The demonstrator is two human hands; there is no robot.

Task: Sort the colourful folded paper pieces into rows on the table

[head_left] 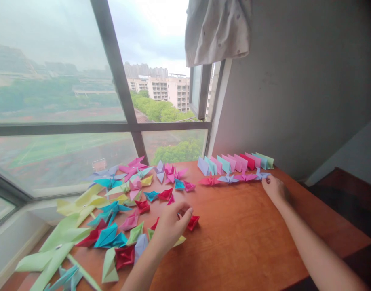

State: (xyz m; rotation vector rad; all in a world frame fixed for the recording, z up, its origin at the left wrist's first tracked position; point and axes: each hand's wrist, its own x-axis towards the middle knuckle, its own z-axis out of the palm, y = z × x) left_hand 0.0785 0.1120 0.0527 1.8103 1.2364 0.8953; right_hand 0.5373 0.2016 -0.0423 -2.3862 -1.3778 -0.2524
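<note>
My right hand (275,190) reaches to the far right of the table, its fingertips pinched at the right wing of a lavender paper crane (262,174). That crane ends a row with a pink-purple crane (245,176), another lavender crane (228,179) and a red crane (210,180). My left hand (172,224) hovers near the folded papers on the left, fingers curled in toward the thumb with nothing visible between them. Just beyond its thumb lies a small red paper boat (193,223), apparently not held. Part of a yellow paper piece (180,241) shows beside my left wrist.
Behind the cranes, a row of coloured folded paper cards (235,162) stands upright. Several paper boats, cranes and green and yellow pinwheels (58,246) crowd the left of the wooden table (234,238). Windows (64,157) border the far side; a grey wall (294,89) rises at right.
</note>
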